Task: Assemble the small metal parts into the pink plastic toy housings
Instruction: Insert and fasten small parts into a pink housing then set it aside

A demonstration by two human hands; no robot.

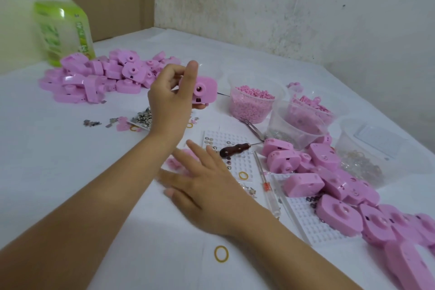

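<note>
My left hand (pixel 171 96) holds one pink toy housing (pixel 203 90) above the table, thumb upright along its left side and fingers curled behind it; the round hole faces me. My right hand (pixel 202 186) lies low over the table with fingers spread and straight, above some small pink pieces (pixel 175 161) that it partly hides. A pile of small metal parts (pixel 142 117) lies left of my left wrist. A few metal discs (pixel 209 141) sit in a white dimpled tray (pixel 231 148).
One heap of pink housings (pixel 106 75) lies at the back left, another (pixel 341 186) along the right. Clear tubs hold pink pellets (pixel 251 103) and pink parts (pixel 306 110). An awl with a dark handle (pixel 235 149), tweezers (pixel 251 127), rubber bands (pixel 221 253) and a green bottle (pixel 62 30) are around.
</note>
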